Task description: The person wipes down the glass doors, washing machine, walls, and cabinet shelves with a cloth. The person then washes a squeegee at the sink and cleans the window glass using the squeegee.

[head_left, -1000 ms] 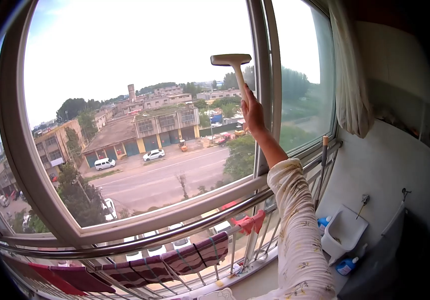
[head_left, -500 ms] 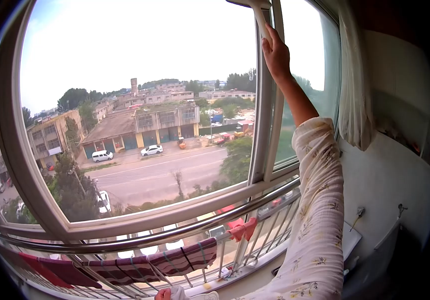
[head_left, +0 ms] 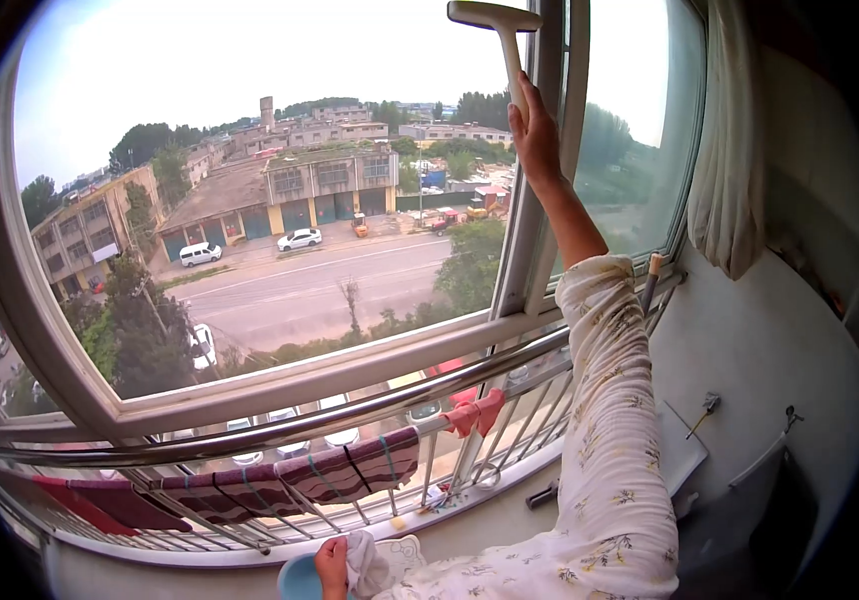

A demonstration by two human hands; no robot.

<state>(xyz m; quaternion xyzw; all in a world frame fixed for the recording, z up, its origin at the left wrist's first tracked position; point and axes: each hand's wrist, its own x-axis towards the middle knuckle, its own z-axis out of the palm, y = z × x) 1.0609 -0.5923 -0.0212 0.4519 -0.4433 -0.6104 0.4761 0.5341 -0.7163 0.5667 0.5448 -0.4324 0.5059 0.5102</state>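
Note:
My right hand (head_left: 538, 140) is closed round the pale handle of a window squeegee (head_left: 498, 16), arm stretched up. The squeegee's head lies at the upper right part of the large window pane (head_left: 280, 80), beside the frame's upright. Whether the blade touches the glass, I cannot tell. Low in the view, my left hand (head_left: 332, 562) grips a crumpled whitish cloth (head_left: 368, 562). A light blue basin (head_left: 297, 577) shows partly behind that hand.
A metal rail (head_left: 280, 435) runs below the window. Striped purple towels (head_left: 350, 470) and a pink cloth (head_left: 475, 412) hang on the railing. A curtain (head_left: 730, 150) hangs at the right, and a wooden-tipped stick (head_left: 652, 280) stands near the window corner.
The squeegee and my right hand have come lower in the view, which has tilted upward less. My left hand, the cloth and the basin now show more fully.

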